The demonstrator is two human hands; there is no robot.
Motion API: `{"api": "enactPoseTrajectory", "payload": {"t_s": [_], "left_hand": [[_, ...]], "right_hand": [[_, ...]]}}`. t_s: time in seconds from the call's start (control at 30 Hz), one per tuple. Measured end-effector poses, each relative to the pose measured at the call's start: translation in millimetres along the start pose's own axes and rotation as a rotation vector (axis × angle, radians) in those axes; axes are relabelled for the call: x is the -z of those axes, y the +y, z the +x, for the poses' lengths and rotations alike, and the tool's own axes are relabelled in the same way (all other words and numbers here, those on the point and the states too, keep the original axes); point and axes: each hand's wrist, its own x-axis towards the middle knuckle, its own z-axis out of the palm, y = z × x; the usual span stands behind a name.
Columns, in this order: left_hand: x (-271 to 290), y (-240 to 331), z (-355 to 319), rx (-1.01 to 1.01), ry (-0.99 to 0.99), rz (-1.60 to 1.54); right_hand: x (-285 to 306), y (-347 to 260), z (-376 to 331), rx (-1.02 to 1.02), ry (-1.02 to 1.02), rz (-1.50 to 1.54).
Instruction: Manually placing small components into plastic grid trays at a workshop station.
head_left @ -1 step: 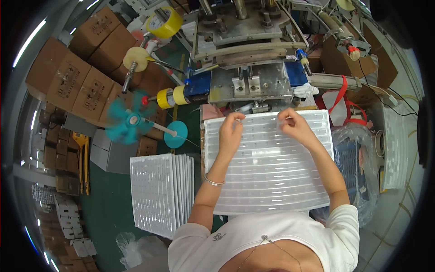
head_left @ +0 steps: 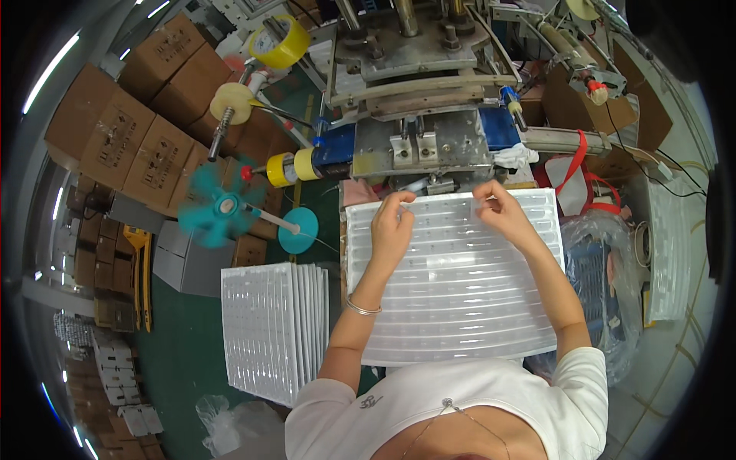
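A wide white plastic tray (head_left: 460,307) with rows of shallow ridges lies before me, under both forearms. At its far left edge is my left hand (head_left: 392,221), thumb and fingers curled into a pinch. My right hand (head_left: 502,216) is likewise curled over the far edge, right of the middle. A bit of something translucent seems to show by the right fingertips. What either hand pinches is too small to make out. Just beyond the tray stands a metal press (head_left: 422,149) with a small bracket on its front plate.
Left on the green floor, several similar trays (head_left: 261,330) stand stacked on edge. A turquoise fan (head_left: 226,205) spins beside cardboard boxes (head_left: 115,130). Yellow tape rolls (head_left: 280,169) hang left of the press. To the right lie a blue crate in clear plastic (head_left: 594,284) and a red-strapped bag (head_left: 571,184).
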Motion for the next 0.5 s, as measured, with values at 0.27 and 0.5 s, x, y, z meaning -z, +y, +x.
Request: {"api": "enactPoseTrajectory", "payload": {"t_s": [0.27, 0.5], "left_hand": [[-11, 38, 70, -0.338, 0.242, 0.571], [-32, 47, 125, -0.359, 0.041, 0.723]], "right_hand": [[18, -18, 11, -0.089, 0.234, 0.112], [6, -52, 43, 0.322, 0.459, -0.330]]}}
